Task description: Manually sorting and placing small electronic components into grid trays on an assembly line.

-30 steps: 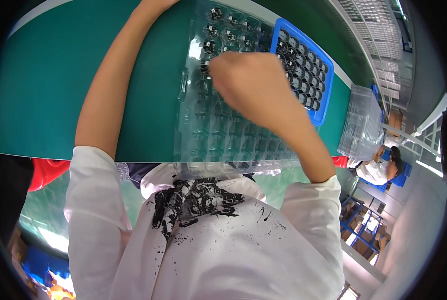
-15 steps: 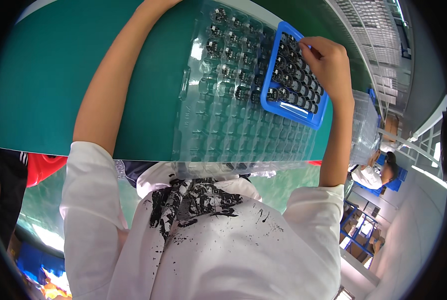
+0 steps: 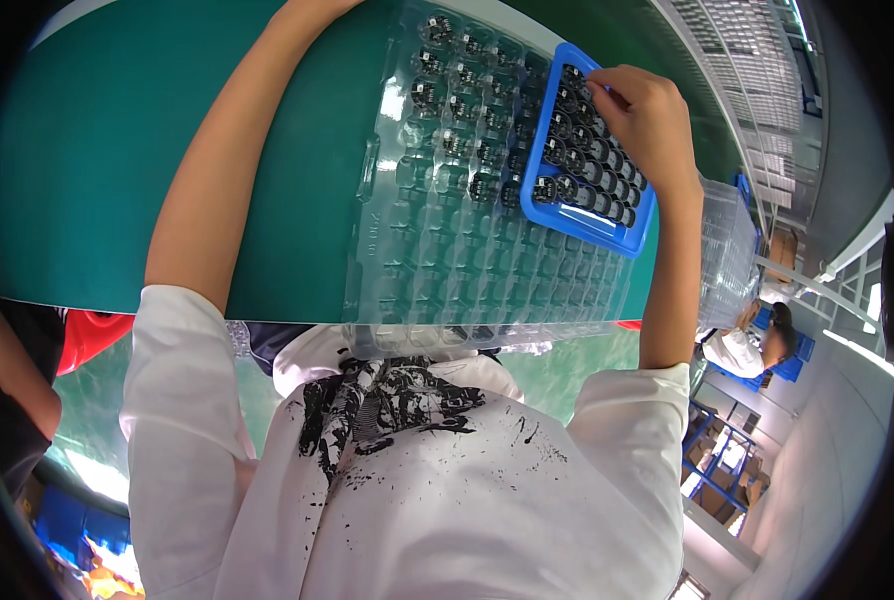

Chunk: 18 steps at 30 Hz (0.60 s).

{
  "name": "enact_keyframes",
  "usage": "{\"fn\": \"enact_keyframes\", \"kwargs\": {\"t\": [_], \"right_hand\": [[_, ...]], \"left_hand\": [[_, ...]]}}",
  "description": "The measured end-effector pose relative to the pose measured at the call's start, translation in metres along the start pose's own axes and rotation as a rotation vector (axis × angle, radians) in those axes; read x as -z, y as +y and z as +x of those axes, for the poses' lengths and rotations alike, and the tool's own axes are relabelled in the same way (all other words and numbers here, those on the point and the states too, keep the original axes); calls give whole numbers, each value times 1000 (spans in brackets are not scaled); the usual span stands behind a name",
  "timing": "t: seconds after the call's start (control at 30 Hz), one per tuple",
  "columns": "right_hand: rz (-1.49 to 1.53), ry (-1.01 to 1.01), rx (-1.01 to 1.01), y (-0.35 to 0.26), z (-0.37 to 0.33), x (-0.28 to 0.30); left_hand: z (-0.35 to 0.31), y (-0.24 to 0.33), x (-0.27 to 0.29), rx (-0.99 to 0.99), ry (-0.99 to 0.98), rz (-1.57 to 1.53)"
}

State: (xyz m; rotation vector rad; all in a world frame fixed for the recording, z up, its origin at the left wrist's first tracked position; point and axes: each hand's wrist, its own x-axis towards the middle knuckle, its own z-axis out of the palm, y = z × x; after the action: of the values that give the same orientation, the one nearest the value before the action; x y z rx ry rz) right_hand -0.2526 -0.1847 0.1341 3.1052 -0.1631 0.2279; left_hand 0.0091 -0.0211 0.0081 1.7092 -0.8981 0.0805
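A clear plastic blister tray (image 3: 467, 260) with many small cells lies on the green table (image 3: 117, 170); its far rows hold small round black parts (image 3: 447, 100). A blue tray (image 3: 622, 235) full of the same black parts rests on the clear tray's far right part. My right hand (image 3: 647, 120) is over the blue tray's far end, thumb and fingertips pinched on one black part (image 3: 595, 82) there. My left forearm (image 3: 227, 170) runs along the clear tray's left side to the top edge, where the hand is cut off from view.
A stack of clear trays (image 3: 729, 250) stands at the table's right end. Beyond it a person in a white top (image 3: 742, 345) bends over blue crates. Another person's arm (image 3: 12, 390) shows at the left edge, near something red.
My right hand has left the middle of the clear tray and moved right and away to the blue tray's far end. The left arm has stayed where it was.
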Motion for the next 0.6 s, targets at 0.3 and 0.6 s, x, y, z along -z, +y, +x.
{"fn": "enact_keyframes", "kwargs": {"t": [0.3,0.6], "right_hand": [[15,-12,58,-2,4,-5],[43,-39,8,-7,7,7]], "left_hand": [[-1,1,2,25,-3,-10],[-2,0,3,-7,-7,24]]}}
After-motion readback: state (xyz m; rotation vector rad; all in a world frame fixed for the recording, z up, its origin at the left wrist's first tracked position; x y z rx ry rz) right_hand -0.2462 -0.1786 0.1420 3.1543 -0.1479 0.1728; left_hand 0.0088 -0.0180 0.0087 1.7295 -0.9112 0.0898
